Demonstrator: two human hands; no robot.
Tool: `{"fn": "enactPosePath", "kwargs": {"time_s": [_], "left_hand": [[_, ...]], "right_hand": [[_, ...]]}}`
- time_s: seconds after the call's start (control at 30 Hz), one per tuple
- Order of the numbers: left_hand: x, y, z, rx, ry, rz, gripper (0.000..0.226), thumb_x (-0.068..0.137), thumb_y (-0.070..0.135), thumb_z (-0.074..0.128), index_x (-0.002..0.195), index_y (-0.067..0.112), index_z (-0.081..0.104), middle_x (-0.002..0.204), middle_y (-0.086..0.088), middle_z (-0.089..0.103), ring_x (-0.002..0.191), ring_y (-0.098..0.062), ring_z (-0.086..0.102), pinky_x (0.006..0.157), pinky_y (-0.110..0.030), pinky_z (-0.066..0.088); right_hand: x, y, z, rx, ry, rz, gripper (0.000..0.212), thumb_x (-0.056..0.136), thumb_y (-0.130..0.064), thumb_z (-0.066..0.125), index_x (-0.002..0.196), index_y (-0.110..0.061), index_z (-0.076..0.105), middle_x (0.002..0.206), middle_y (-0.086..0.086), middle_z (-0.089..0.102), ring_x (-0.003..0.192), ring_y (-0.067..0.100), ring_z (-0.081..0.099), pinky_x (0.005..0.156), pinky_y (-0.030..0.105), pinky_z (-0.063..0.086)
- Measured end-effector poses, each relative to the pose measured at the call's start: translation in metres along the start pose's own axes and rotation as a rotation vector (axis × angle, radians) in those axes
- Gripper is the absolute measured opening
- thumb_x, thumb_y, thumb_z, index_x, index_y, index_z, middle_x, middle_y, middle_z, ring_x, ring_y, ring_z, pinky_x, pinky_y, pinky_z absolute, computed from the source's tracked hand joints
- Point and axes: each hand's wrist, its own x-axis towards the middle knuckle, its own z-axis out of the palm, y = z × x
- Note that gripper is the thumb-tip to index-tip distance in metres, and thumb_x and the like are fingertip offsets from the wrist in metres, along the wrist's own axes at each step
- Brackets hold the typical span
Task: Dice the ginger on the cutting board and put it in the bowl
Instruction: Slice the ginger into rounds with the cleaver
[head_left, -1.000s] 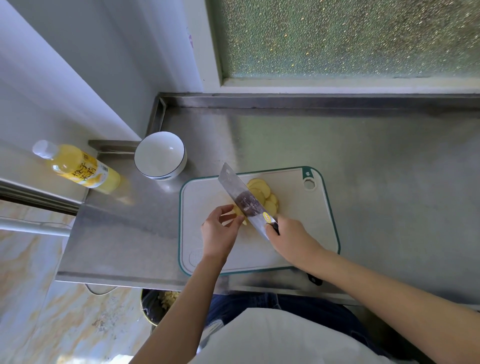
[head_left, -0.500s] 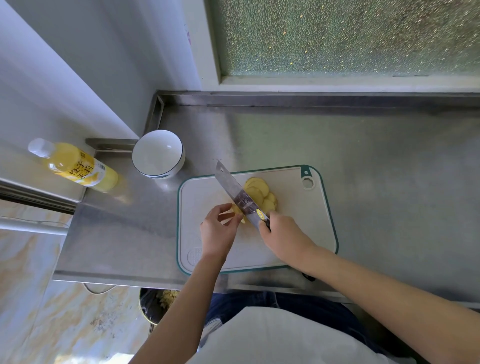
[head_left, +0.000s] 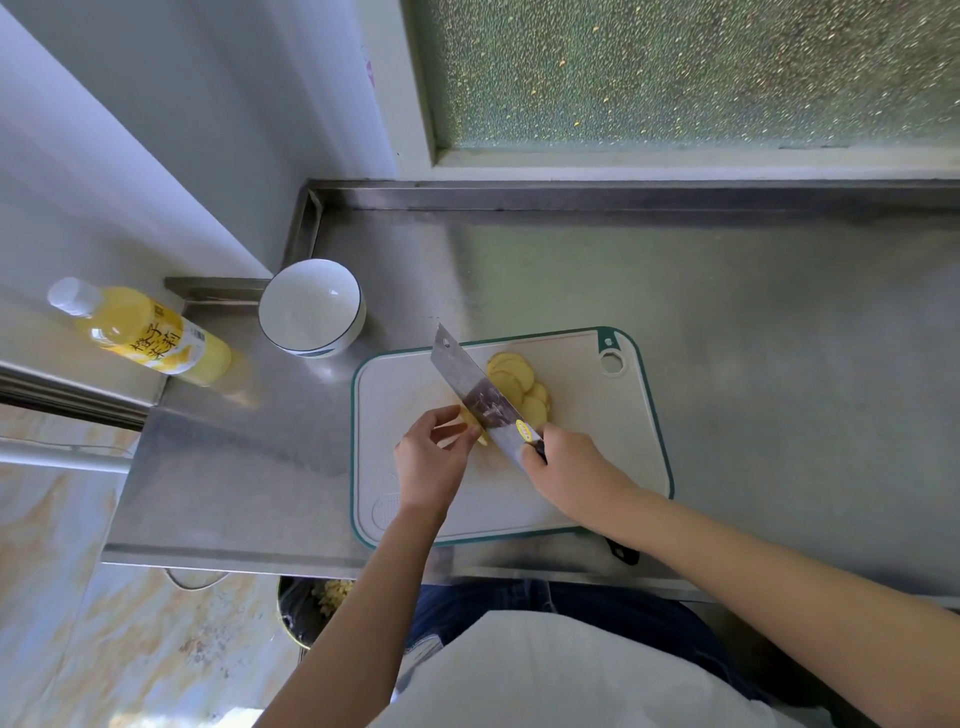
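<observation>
Through the head camera I saw almost nothing shift over the last second. The cleaver (head_left: 478, 395) kept the same slant across the cutting board (head_left: 410, 395), tip far-left and heel near-right, and both hands stayed where they had been. The small drift of the bowl and bottle in the frame looked to me like the wearer's head moving. The right hand (head_left: 576, 475) was wrapped round the cleaver's handle at the heel of the blade. The left hand (head_left: 431, 462) had its fingers curled, pinching the uncut ginger piece (head_left: 475, 423) just left of the blade. The fan of ginger slices (head_left: 519, 384) lay on the board right of the blade, no bigger than before. I judged the job was still at slicing, with no dice cut and nothing moved across. The white bowl (head_left: 310, 306) stood empty just beyond the board's far-left corner. The board sat on a stainless steel counter (head_left: 753, 338) with a raised back lip beneath a frosted window (head_left: 675, 67). A yellow drink bottle (head_left: 140, 332) stood on a lower ledge at the left. A dark bin (head_left: 306, 608) holding pale scraps showed under the near edge.
</observation>
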Motion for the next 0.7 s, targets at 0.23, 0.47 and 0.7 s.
{"fn": "enactPosePath", "kwargs": {"time_s": [0.23,0.47,0.7], "left_hand": [[0.001,0.002,0.002,-0.003,0.011,-0.016,0.03,0.078,0.011,0.073,0.106,0.004,0.065,0.098,-0.002,0.068,0.087,-0.012,0.065,0.063,0.0,0.046],[-0.001,0.001,0.003,0.016,0.014,-0.018,0.029,0.078,0.014,0.074,0.105,0.009,0.066,0.092,0.002,0.069,0.086,-0.01,0.066,0.076,-0.019,0.051],[-0.001,0.001,0.002,-0.018,0.017,-0.028,0.028,0.078,0.01,0.073,0.105,0.008,0.066,0.092,-0.003,0.07,0.085,-0.009,0.066,0.067,-0.004,0.049]], "right_hand": [[0.0,0.001,0.003,0.016,-0.006,-0.001,0.035,0.096,-0.021,0.039,0.062,-0.02,0.029,0.059,-0.001,0.037,0.067,0.027,0.041,0.062,0.029,0.03],[0.004,-0.011,0.002,0.008,0.0,0.018,0.04,0.097,-0.022,0.039,0.06,-0.021,0.025,0.065,0.001,0.043,0.071,0.027,0.04,0.063,0.027,0.029],[0.006,-0.025,0.0,0.019,0.015,0.02,0.03,0.098,-0.026,0.04,0.083,-0.004,0.054,0.106,0.024,0.063,0.092,0.038,0.057,0.068,0.029,0.035]]}}
